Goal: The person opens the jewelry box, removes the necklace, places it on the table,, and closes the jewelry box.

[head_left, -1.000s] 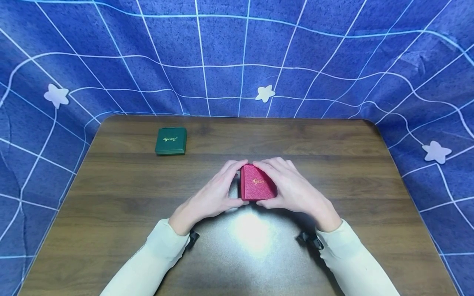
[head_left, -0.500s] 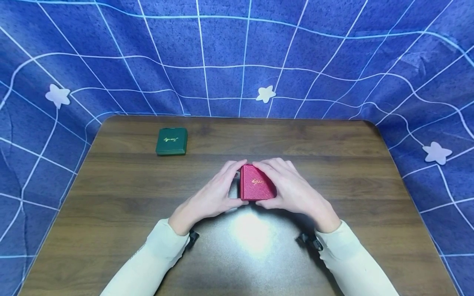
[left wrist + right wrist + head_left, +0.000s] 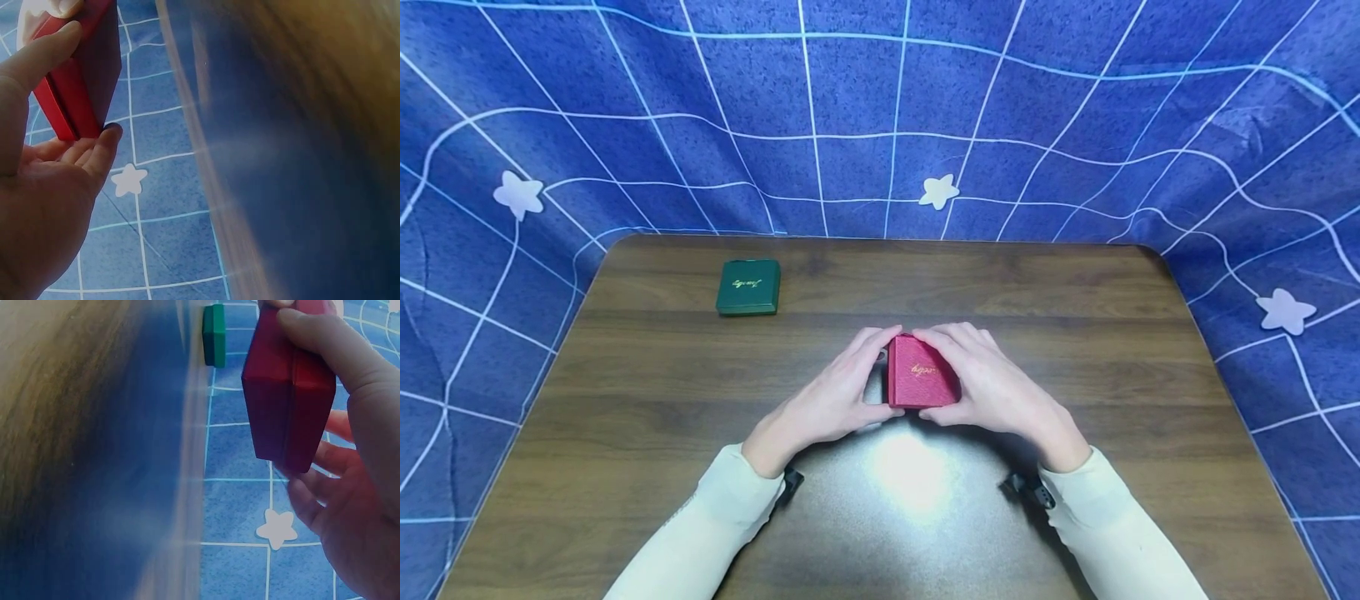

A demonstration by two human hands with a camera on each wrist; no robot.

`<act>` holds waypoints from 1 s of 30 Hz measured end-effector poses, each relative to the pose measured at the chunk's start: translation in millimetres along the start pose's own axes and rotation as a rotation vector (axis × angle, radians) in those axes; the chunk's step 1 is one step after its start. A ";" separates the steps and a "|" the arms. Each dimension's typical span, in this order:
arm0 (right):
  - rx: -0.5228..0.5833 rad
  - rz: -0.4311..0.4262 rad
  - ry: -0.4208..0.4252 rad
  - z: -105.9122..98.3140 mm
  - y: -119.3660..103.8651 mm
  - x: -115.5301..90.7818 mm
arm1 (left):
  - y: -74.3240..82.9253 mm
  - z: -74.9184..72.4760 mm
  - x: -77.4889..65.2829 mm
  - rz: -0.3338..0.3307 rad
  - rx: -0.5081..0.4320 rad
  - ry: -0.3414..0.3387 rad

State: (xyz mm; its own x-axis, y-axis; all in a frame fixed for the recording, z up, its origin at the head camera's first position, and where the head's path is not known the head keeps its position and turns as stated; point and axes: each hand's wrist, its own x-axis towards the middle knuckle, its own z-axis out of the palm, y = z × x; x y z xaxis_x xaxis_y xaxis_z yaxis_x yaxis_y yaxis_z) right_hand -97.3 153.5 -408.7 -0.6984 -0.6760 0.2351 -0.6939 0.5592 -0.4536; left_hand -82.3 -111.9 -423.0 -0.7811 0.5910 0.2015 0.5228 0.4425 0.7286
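A small red jewelry box [image 3: 922,372] with gold script on its lid is held by both hands in the middle of the head view. My left hand [image 3: 835,383] grips its left end, thumb on the near side and fingers on the far side. The right hand [image 3: 996,379] holds the right end in the same manner, partly covering the lid. Both wrist views show the box [image 3: 84,69] raised off the table, its seam [image 3: 290,400] closed. A similar green jewelry box [image 3: 748,287] lies shut on the table, farther off to the left.
The brown wooden table [image 3: 1075,292] reflects a bright light patch near the front. A blue curtain [image 3: 850,100] with white grid lines and star shapes surrounds its back and sides. Dark camera mounts [image 3: 1026,487] sit at the wrists.
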 end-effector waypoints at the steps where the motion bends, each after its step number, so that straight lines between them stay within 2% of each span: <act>1: 0.011 0.007 -0.006 -0.1 0.3 -0.3 | -0.1 0.4 0.0 0.003 -0.002 0.000; 6: 0.055 0.014 -0.023 0.6 1.7 -0.7 | 0.2 1.9 -0.4 0.010 0.005 -0.001; 13: 0.102 -0.006 -0.001 -0.3 1.3 -0.8 | 1.3 2.3 -0.2 0.014 0.033 -0.011; 30: 0.077 -0.003 -0.008 -1.8 2.5 -0.6 | 1.2 2.4 1.2 0.001 0.038 -0.006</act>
State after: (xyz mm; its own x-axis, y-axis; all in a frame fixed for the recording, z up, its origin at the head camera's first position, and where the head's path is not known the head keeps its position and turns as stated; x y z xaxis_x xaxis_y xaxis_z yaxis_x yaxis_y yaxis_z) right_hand -98.9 156.2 -408.4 -0.6950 -0.6812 0.2300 -0.6801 0.5191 -0.5176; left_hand -81.8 -109.1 -423.4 -0.7788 0.5952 0.1980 0.5360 0.4677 0.7028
